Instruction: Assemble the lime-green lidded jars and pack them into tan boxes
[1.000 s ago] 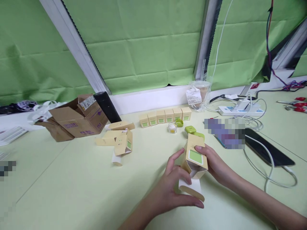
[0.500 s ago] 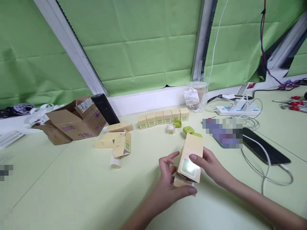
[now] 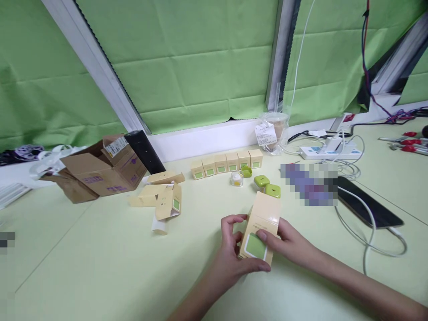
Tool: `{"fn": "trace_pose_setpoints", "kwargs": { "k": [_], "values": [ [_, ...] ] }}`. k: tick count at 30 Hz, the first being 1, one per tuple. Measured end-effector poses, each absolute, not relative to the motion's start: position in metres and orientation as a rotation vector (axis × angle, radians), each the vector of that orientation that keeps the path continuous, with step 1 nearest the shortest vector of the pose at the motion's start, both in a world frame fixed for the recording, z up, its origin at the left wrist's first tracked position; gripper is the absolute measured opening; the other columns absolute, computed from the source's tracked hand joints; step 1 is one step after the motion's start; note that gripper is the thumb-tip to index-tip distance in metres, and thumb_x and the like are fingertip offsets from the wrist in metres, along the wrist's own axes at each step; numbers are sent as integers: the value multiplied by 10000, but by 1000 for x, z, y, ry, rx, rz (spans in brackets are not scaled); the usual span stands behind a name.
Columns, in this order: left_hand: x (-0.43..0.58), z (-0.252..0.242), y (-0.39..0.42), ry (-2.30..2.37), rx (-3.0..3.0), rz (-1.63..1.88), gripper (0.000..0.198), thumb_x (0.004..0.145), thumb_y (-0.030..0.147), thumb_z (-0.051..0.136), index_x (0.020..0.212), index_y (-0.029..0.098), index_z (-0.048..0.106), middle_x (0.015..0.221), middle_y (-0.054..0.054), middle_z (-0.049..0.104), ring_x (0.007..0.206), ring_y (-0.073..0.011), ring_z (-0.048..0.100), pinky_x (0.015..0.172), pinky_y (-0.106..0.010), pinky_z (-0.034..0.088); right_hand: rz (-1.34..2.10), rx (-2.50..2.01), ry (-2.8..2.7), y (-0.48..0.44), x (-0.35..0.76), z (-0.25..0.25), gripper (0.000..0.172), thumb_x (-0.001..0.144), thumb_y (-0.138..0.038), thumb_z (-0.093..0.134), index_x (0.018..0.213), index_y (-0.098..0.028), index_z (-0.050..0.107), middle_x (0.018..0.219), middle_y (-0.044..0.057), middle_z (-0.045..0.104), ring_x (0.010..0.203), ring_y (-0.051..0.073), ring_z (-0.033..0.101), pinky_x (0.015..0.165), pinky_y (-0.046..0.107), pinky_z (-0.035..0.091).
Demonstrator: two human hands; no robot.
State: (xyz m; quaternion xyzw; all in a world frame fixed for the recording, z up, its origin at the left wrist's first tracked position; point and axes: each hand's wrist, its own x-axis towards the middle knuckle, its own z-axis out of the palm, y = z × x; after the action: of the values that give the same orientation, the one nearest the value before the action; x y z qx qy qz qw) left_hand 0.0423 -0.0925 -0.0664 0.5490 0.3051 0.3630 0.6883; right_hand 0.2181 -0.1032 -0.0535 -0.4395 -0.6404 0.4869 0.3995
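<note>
A cream cardboard box with a green label window is held tilted over the near part of the table. My left hand closes around its lower left end, thumb along the bottom edge and fingers at the left side. Gripping the right side is my right hand, its thumb pressed on the front face by the green window. Just beyond the box lie two green square cases, beside a clear container with a yellow-and-white item and an open green piece. The box's back is hidden.
Several small cream boxes stand in a row near the wall. Opened cream cartons lie left, by a brown cardboard box and a black cylinder. At right are a phone, cables and a power strip.
The cream box has moved down and slightly left into my left hand. The gap and the cream piece under its lower end no longer show. Both green cases are now uncovered.
</note>
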Motion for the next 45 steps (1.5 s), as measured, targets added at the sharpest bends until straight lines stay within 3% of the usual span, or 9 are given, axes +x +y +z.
{"fn": "trace_pose_setpoints", "kwargs": {
  "k": [4,8,11,17,24,28,39,43,45],
  "values": [
    [43,-69,-95,605,1307,793,756,630,463,745,1139,283,215,1095,-48,457,889,-180,536,733,-317,437,1237,-1049,-1731,-108,217,-52,323,873,-394,516,1141,-215,535,1094,65,611,1015,238,573,858,375,484],
    [44,-62,-97,683,1384,785,627,786,357,623,1236,273,194,1247,-103,406,1087,-231,484,844,-370,432,1144,-1048,-1538,-106,216,-51,505,792,-325,647,1221,-273,386,1133,50,551,1026,207,556,850,340,490],
    [43,-60,-94,730,1361,824,594,756,293,656,1213,256,279,1225,-97,447,1097,-236,471,849,-370,441,1075,-1032,-1501,-102,216,-51,513,760,-323,685,1203,-287,428,1140,53,523,1067,216,531,866,336,483],
    [41,-65,-94,784,1518,881,529,731,187,657,1152,284,351,1148,-64,477,1007,-214,522,784,-352,478,902,-1044,-1637,-103,221,-48,184,820,-365,606,952,-252,666,1073,70,544,1044,244,525,877,359,473],
    [34,-67,-89,716,2132,1130,555,763,104,604,1185,333,323,1175,-81,370,1084,-231,459,811,-376,481,931,-926,-1556,-108,224,-48,270,842,-340,599,1107,-290,586,1134,67,618,1187,262,484,980,414,414],
    [30,-65,-86,686,2340,1094,640,745,9,528,1223,348,271,1221,-99,346,1129,-251,440,862,-421,460,1000,-955,-1445,-106,221,-45,231,868,-339,560,1095,-302,582,1129,69,614,1052,222,574,851,349,512],
    [31,-66,-84,630,2324,1150,724,687,-46,504,1253,337,265,1200,-100,371,1151,-254,425,878,-425,455,989,-975,-1487,-101,223,-42,127,826,-328,609,899,-275,698,1030,71,650,1061,236,553,900,393,477],
    [32,-66,-88,585,2296,1160,799,745,6,547,1326,384,149,1227,-93,373,1157,-234,430,898,-407,446,1184,-1096,-1369,-99,223,-39,181,798,-388,633,914,-262,691,1055,60,640,1023,233,572,849,352,492],
    [31,-66,-90,642,2308,1037,760,771,31,542,1338,394,190,1236,-86,363,1131,-224,454,884,-382,457,1326,-1139,-1320,-97,223,-39,217,805,-402,623,967,-265,666,1023,44,644,978,220,591,830,343,495]
  ]
}}
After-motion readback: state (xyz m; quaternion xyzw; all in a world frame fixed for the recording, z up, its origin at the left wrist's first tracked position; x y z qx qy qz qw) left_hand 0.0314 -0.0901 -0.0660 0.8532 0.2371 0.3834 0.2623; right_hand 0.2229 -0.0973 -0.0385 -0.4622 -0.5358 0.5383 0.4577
